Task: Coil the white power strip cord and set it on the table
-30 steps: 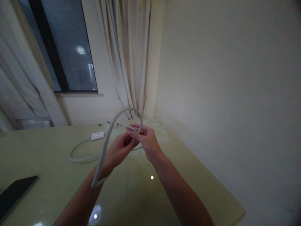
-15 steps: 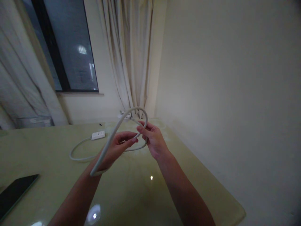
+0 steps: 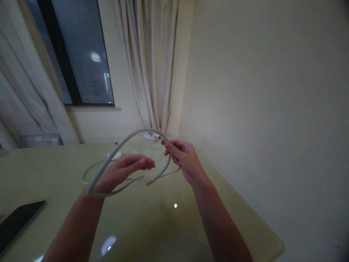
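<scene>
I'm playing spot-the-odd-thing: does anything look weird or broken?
The pale cable bends across the left wrist, odd because cables aren't usually worn like bracelets. I can't tell if it goes all around. Nothing looks broken.

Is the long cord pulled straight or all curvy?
Curvy: the cord arches from the right hand, then bends back near the wrist of the left hand.
</scene>
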The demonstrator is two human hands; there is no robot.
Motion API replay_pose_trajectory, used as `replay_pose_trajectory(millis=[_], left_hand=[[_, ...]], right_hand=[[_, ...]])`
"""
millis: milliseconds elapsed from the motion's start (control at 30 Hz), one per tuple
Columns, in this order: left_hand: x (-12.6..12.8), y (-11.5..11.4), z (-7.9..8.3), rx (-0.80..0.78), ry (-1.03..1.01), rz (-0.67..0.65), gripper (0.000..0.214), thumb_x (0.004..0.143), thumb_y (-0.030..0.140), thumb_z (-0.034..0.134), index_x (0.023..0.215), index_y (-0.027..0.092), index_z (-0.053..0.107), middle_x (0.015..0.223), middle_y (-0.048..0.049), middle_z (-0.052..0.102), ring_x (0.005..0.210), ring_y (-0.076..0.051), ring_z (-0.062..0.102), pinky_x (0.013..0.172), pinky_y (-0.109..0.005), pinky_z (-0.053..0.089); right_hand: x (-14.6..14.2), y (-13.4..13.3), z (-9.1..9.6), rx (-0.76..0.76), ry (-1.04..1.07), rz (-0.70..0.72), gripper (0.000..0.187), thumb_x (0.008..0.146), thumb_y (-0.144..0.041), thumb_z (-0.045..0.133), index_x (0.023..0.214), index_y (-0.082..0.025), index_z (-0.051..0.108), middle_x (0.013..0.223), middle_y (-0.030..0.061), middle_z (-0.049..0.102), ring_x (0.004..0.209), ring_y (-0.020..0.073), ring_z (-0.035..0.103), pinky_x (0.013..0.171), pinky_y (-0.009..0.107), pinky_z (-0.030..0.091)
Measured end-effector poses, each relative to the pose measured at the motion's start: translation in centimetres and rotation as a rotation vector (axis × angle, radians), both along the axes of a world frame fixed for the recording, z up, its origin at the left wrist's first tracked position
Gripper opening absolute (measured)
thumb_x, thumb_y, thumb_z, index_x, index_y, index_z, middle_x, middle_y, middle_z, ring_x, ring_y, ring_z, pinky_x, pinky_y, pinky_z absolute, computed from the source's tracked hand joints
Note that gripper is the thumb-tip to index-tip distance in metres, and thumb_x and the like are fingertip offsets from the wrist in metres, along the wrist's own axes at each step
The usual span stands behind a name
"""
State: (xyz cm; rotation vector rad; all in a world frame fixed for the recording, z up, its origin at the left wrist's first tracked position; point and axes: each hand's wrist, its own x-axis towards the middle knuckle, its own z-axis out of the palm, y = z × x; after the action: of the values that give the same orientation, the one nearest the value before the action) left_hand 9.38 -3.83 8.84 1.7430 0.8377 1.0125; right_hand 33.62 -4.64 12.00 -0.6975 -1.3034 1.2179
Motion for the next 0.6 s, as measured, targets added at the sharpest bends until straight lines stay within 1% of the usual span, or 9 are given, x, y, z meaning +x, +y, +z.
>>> replay_pose_trajectory(millis=[100,167,200,267,333,400,467,500,600], left_hand=[[-2.2,0.0,0.4,-0.086,-0.364,0.185,0.060,0.087,0.074,0.065,0.105,0.019,0.083,0.101,-0.0155,0.082,0.089,-0.028,0.076,0.084,-0.041,0.063],[-3.3,-0.6,1.1,-0.125,-0.423,0.228,0.070,0.089,0.081,0.056,0.111,0.020,0.082,0.092,-0.0142,0.081,0.076,-0.024,0.072,0.073,-0.037,0.062],[-3.6,-1.0,1.5,-0.113,-0.406,0.233,0.071,0.089,0.082,0.056,0.113,0.020,0.082,0.087,-0.0128,0.080,0.068,-0.021,0.067,0.067,-0.034,0.059],[-3.5,-1.9,2.4,-0.038,-0.325,0.259,0.063,0.086,0.074,0.069,0.115,0.020,0.081,0.079,-0.0078,0.076,0.059,-0.014,0.056,0.056,-0.027,0.050],[-2.9,-2.6,3.0,0.042,-0.249,0.345,0.055,0.081,0.065,0.080,0.113,0.020,0.080,0.071,-0.0018,0.069,0.055,-0.010,0.046,0.050,-0.023,0.039],[-2.3,-3.1,3.4,0.070,-0.272,0.433,0.059,0.080,0.073,0.076,0.104,0.019,0.079,0.062,0.0013,0.060,0.053,-0.010,0.042,0.048,-0.023,0.033],[-2.2,-3.4,3.6,0.088,-0.322,0.443,0.072,0.079,0.087,0.063,0.099,0.019,0.079,0.057,0.0012,0.056,0.053,-0.012,0.044,0.048,-0.025,0.036],[-2.3,-3.5,3.6,0.116,-0.299,0.431,0.074,0.078,0.089,0.062,0.098,0.020,0.080,0.058,0.0004,0.058,0.055,-0.014,0.047,0.051,-0.026,0.039],[-2.9,-3.7,3.8,0.250,0.016,0.448,0.055,0.075,0.075,0.078,0.096,0.024,0.082,0.072,-0.0026,0.070,0.070,-0.019,0.060,0.063,-0.029,0.047]], right_hand=[[0.7,0.4,0.1,-0.019,0.041,-0.094,0.040,0.074,-0.053,0.085,0.091,-0.017,0.080,0.066,-0.0027,0.060,0.049,0.0062,0.029,0.046,0.027,0.014],[1.1,0.6,0.1,-0.020,0.036,-0.132,0.041,0.074,-0.055,0.084,0.090,-0.016,0.080,0.064,-0.0037,0.057,0.049,0.0058,0.028,0.046,0.027,0.013],[1.3,0.7,0.1,-0.019,0.028,-0.139,0.041,0.074,-0.054,0.084,0.090,-0.016,0.079,0.064,-0.0038,0.057,0.048,0.0057,0.027,0.046,0.027,0.013],[1.4,0.9,0.0,-0.027,0.014,-0.132,0.040,0.074,-0.053,0.084,0.088,-0.016,0.078,0.065,-0.0033,0.059,0.048,0.0056,0.028,0.046,0.027,0.013],[1.5,1.0,-0.2,-0.042,0.000,-0.123,0.039,0.073,-0.052,0.084,0.087,-0.016,0.077,0.067,-0.0027,0.060,0.048,0.0059,0.029,0.047,0.026,0.014],[1.5,1.2,-0.3,-0.034,-0.019,-0.140,0.039,0.073,-0.052,0.084,0.086,-0.016,0.077,0.067,-0.0023,0.061,0.049,0.0064,0.030,0.047,0.026,0.015],[1.6,1.4,-0.4,0.005,-0.046,-0.185,0.039,0.074,-0.053,0.084,0.086,-0.017,0.077,0.067,-0.0020,0.061,0.050,0.0074,0.033,0.048,0.027,0.018],[1.7,1.5,-0.5,0.030,-0.060,-0.212,0.039,0.075,-0.054,0.083,0.087,-0.017,0.077,0.067,-0.0019,0.061,0.051,0.0081,0.034,0.049,0.027,0.020],[2.0,1.9,-0.7,0.101,-0.109,-0.287,0.038,0.080,-0.054,0.080,0.091,-0.018,0.078,0.068,-0.0009,0.063,0.055,0.0107,0.041,0.052,0.027,0.026]])
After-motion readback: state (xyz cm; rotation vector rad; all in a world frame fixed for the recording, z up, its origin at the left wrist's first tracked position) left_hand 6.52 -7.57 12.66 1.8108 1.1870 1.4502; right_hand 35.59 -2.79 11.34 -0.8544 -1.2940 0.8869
